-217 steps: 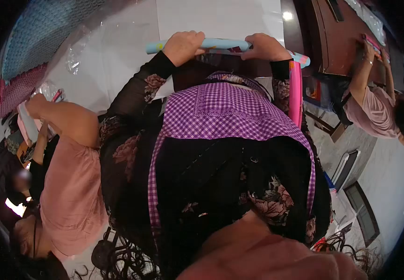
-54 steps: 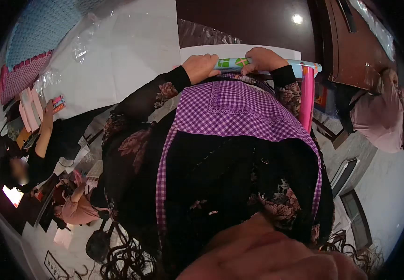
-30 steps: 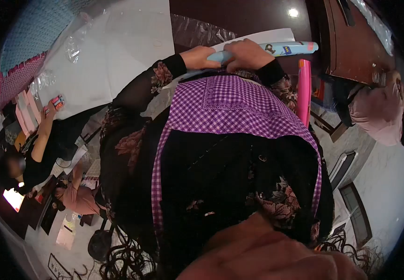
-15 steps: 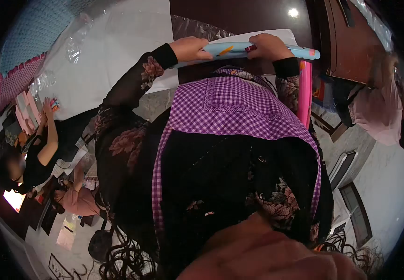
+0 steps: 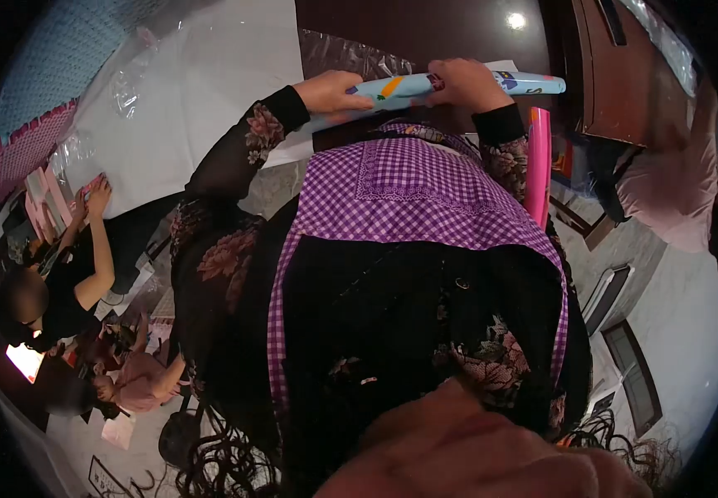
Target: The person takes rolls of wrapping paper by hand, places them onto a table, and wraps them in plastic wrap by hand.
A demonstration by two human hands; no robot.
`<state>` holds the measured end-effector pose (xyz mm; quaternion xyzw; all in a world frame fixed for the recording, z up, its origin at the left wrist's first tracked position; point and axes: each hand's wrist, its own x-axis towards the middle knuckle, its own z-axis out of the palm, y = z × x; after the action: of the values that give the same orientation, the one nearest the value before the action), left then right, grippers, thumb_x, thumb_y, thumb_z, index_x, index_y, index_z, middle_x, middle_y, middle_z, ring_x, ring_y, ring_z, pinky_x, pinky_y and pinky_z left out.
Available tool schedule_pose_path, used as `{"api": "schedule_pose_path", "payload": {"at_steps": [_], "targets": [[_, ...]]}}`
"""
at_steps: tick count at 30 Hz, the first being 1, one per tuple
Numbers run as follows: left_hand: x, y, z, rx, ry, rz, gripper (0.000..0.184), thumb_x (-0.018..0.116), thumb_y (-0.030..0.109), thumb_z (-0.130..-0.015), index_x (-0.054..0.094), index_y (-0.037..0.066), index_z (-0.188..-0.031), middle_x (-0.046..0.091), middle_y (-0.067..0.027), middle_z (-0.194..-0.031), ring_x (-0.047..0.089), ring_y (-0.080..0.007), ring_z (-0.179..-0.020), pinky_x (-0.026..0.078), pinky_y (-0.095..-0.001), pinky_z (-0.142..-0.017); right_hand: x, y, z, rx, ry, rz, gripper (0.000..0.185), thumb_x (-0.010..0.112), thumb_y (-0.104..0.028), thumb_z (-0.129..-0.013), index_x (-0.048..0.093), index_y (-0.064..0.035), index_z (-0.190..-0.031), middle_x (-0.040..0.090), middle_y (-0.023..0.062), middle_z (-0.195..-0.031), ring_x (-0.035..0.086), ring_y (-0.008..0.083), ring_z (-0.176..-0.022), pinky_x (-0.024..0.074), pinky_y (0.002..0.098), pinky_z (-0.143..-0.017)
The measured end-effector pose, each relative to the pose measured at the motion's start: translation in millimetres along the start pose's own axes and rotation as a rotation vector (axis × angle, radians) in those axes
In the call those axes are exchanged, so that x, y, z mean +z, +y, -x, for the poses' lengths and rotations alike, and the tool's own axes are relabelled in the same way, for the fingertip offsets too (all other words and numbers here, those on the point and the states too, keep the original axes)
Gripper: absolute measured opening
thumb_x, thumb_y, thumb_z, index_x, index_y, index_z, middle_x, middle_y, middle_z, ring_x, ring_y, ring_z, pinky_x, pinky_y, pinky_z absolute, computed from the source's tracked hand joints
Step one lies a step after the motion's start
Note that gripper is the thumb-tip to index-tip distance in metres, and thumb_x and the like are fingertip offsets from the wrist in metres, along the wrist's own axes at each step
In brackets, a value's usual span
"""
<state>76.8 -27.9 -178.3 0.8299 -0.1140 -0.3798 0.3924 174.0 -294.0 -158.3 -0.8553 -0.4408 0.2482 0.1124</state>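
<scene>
- My left hand [image 5: 330,90] is closed round the light blue roll [image 5: 408,87] toward its left end, thumb along the near side, which I'd say steadies that end against twisting
- My right hand [image 5: 468,85] is wrapped over the same roll further along, knuckles up; the two hands are apart, with a printed stretch of it between them, a spacing that seems meant to hold something long and slim under even control
- The roll lies crosswise in front of me, above the near part of the dark table [image 5: 425,33], close to my purple checked apron [image 5: 408,178], probably so my elbows can stay bent and easy; I cannot tell whether it rests on the wood or is lifted
- Its right end sticks out well past my right hand, so that side likely relies on the roll's own stiffness
- A corner of white paper [image 5: 504,66] shows just behind the roll; how the two join is hidden
- A wide white sheet [image 5: 226,83] spreads over the surface to my left, perhaps as a cover, with clear plastic [image 5: 350,58] beside it
- A pink strip [image 5: 539,166] stands beside my right sleeve, touched by neither hand
</scene>
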Motion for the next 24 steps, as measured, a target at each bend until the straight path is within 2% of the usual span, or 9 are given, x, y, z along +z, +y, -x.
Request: {"api": "schedule_pose_path", "payload": {"at_steps": [6,8,10,12,15,16,18,20,24], "targets": [[-3.3,13.7,4.0,0.015,-0.121,-0.027,0.041,0.058,0.042,-0.089,0.050,0.002,-0.089,0.055,-0.0126,-0.073,0.059,-0.0225,-0.065,0.046,-0.0365,-0.054,-0.3,2.2,-0.9,0.060,-0.160,-0.047,0.042,0.071,-0.044,-0.068,0.062,-0.0068,-0.088,0.063,0.0128,-0.083,0.062,0.0320,-0.080,0.0484,0.0431,-0.068],[11.8,17.9,10.2,0.137,0.287,-0.481,0.048,0.062,0.046,-0.084,0.049,0.001,-0.090,0.060,-0.0178,-0.078,0.062,-0.0332,-0.074,0.048,-0.0424,-0.061,-4.8,3.7,3.2,0.079,-0.142,-0.069,0.041,0.070,-0.042,-0.067,0.062,-0.0069,-0.087,0.063,0.0133,-0.080,0.062,0.0329,-0.079,0.0480,0.0435,-0.068],[14.9,24.4,11.9,0.176,0.325,-0.514,0.046,0.063,0.043,-0.083,0.046,0.001,-0.093,0.059,-0.0179,-0.078,0.061,-0.0366,-0.073,0.048,-0.0453,-0.061,-17.7,-4.0,3.7,0.093,-0.215,-0.086,0.040,0.069,-0.041,-0.067,0.063,-0.0067,-0.087,0.063,0.0135,-0.080,0.062,0.0325,-0.079,0.0484,0.0436,-0.067],[16.3,28.8,11.4,0.022,0.292,-0.512,0.044,0.064,0.041,-0.082,0.047,0.002,-0.092,0.060,-0.0179,-0.077,0.061,-0.0371,-0.071,0.048,-0.0448,-0.060,-5.7,-1.0,3.7,0.129,-0.181,-0.101,0.039,0.071,-0.040,-0.065,0.063,-0.0071,-0.085,0.064,0.0122,-0.080,0.062,0.0313,-0.080,0.0490,0.0434,-0.067],[12.7,22.8,3.9,0.032,0.274,-0.397,0.042,0.067,0.040,-0.080,0.049,0.002,-0.089,0.062,-0.0203,-0.078,0.061,-0.0389,-0.074,0.048,-0.0457,-0.062,2.7,-2.9,-2.2,0.102,-0.114,-0.010,0.040,0.073,-0.039,-0.062,0.063,-0.0081,-0.084,0.064,0.0107,-0.081,0.063,0.0302,-0.081,0.0492,0.0428,-0.068],[10.4,22.2,2.5,0.022,0.230,-0.294,0.042,0.067,0.039,-0.080,0.051,0.002,-0.089,0.062,-0.0217,-0.079,0.061,-0.0397,-0.076,0.048,-0.0458,-0.063,10.3,-8.4,-5.6,-0.049,0.073,0.037,0.040,0.074,-0.039,-0.061,0.063,-0.0088,-0.085,0.065,0.0102,-0.080,0.063,0.0298,-0.081,0.0491,0.0424,-0.068],[5.3,32.7,2.3,0.012,0.202,-0.192,0.042,0.068,0.038,-0.079,0.055,-0.001,-0.091,0.062,-0.0222,-0.079,0.063,-0.0375,-0.074,0.047,-0.0441,-0.064,4.3,-22.3,-6.9,-0.192,0.272,0.091,0.040,0.075,-0.039,-0.060,0.063,-0.0095,-0.085,0.065,0.0098,-0.079,0.064,0.0294,-0.080,0.0490,0.0419,-0.068],[0.3,37.0,2.9,0.004,0.074,0.032,0.040,0.064,0.035,-0.085,0.053,-0.001,-0.097,0.060,-0.0132,-0.073,0.059,-0.0203,-0.058,0.045,-0.0356,-0.052,-7.3,-30.1,-4.6,-0.105,0.100,-0.005,0.045,0.079,-0.037,-0.059,0.066,-0.0089,-0.091,0.066,0.0116,-0.085,0.065,0.0292,-0.084,0.0498,0.0422,-0.069],[-14.6,37.5,9.4,-0.103,-0.051,0.132,0.037,0.065,0.032,-0.085,0.055,-0.001,-0.100,0.060,-0.0070,-0.076,0.057,-0.0131,-0.063,0.045,-0.0298,-0.055,-22.8,-27.7,-2.9,-0.032,-0.013,-0.014,0.049,0.078,-0.042,-0.059,0.066,-0.0095,-0.094,0.067,0.0109,-0.085,0.065,0.0289,-0.084,0.0489,0.0408,-0.073]]}}
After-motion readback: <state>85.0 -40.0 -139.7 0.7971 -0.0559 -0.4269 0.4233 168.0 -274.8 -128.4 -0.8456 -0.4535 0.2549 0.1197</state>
